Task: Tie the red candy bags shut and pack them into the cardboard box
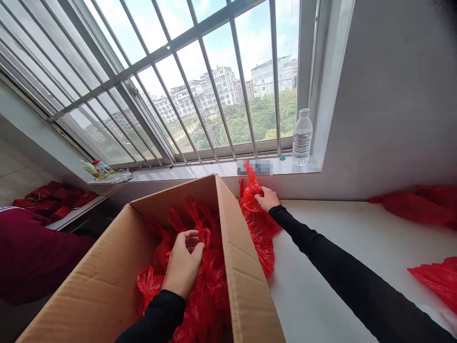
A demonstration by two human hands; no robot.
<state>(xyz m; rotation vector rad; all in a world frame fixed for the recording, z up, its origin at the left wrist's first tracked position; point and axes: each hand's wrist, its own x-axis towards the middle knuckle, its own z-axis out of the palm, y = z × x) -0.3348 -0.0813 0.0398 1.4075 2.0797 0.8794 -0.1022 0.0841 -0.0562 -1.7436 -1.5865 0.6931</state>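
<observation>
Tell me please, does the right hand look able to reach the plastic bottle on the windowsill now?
Probably yes: the plastic bottle stands on the windowsill close beyond the right hand, with nothing visible between. But this hand holds a red bag, so it would likely need to let go first.

The only view looks from the wearer's head, forward and down, close over the cardboard box (245,267), with the left hand (183,264) and right hand (269,199) mid-frame and the barred window (171,71) beyond, slanted; the blurred upper-right corner is hard to make out.
</observation>
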